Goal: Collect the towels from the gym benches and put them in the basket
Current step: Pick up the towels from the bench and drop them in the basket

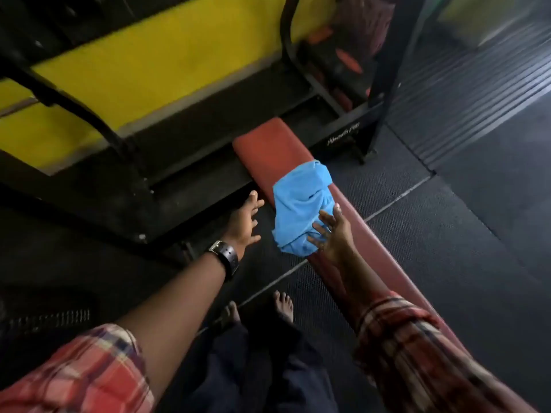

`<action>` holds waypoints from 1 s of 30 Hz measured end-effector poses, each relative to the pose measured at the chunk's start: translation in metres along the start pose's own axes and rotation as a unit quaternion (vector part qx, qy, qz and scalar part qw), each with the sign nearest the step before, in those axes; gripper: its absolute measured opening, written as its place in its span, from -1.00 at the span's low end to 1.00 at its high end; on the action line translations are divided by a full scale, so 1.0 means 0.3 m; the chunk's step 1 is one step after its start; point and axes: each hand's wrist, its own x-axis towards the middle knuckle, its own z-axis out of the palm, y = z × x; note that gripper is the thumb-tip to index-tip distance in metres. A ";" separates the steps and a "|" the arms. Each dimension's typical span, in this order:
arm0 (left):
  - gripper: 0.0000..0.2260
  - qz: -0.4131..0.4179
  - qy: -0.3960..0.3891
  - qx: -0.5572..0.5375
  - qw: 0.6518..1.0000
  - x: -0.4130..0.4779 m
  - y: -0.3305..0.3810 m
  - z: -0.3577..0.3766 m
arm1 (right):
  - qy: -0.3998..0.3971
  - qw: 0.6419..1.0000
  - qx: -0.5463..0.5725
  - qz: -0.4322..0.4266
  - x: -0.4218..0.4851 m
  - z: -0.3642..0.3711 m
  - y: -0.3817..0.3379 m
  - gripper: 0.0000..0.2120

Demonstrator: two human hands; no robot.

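A crumpled blue towel point(301, 204) lies across a long red padded gym bench point(268, 144) that runs from the middle of the view down to the right. My right hand point(331, 234) hovers at the towel's near right edge with fingers spread, fingertips at or just over the cloth. My left hand point(244, 222), with a dark wristwatch on the wrist, is stretched out to the left of the towel, fingers straight, holding nothing. No basket is in view.
A black steel machine frame point(384, 84) stands behind the bench in front of a yellow wall point(149, 61). Dark rubber floor mats point(432, 234) surround the bench. My bare feet point(283, 305) stand on the mat beside the bench's near part.
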 end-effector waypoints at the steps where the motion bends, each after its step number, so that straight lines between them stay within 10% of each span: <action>1: -0.46 -0.013 -0.001 0.002 1.000 0.019 -0.005 0.010 | 0.015 1.000 -0.014 0.002 0.027 0.004 0.005 -0.43; 12: -0.48 -0.081 0.043 -0.009 0.996 0.089 -0.141 -0.118 | 0.047 0.994 -0.082 0.046 0.250 0.058 0.048 -0.78; 19: -0.44 -0.070 0.054 -0.045 0.995 0.069 -0.096 -0.173 | 0.042 0.998 -0.040 -0.013 0.170 0.231 0.088 -0.63; 30: -0.63 -0.015 0.176 -0.154 0.972 -0.152 -0.195 -0.445 | -0.217 0.969 -0.122 0.000 -0.352 0.584 0.212 -0.62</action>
